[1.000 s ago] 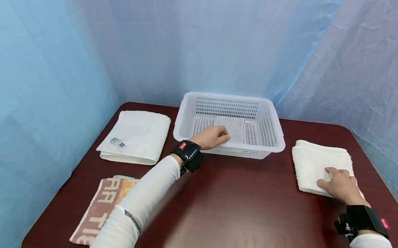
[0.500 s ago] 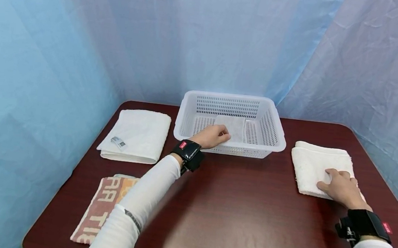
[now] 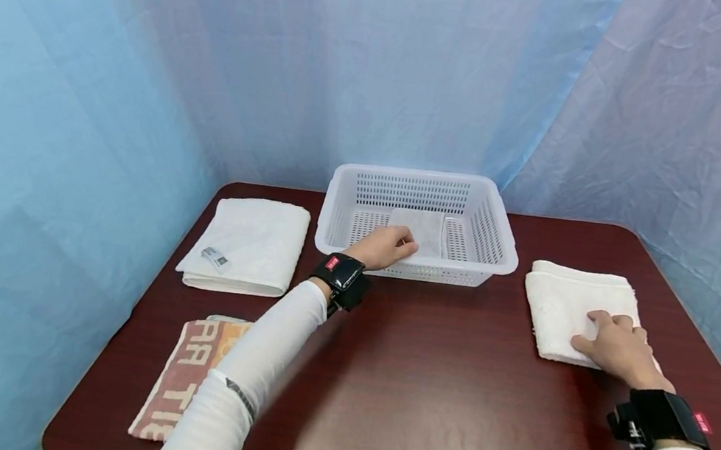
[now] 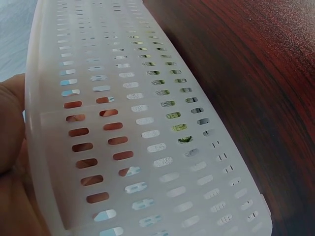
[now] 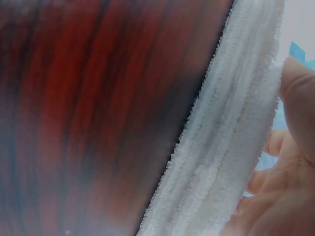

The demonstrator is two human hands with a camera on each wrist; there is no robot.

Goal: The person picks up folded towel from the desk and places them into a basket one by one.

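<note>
While the left hand [image 3: 379, 248] hangs over the near rim of the white basket [image 3: 459, 266], fingers bent downward inside, the right hand [image 3: 619, 349] rests on a folded white towel [image 3: 557, 303] to the basket's right, its fingers spread. The two hands are well apart; I cannot tell whether the left grips anything. A flat whitish piece [image 3: 423, 231] lies inside the basket. Left of the basket lies a labelled white towel [image 3: 258, 243]; left and in front of it, a lettered towel [image 3: 178, 385].

Pale blue, creased fabric curtains [image 3: 417, 75] hang behind and on both sides. Glossy dark red-brown wood-grain table [image 3: 438, 367], rounded far corners, soft glare toward near edge.
</note>
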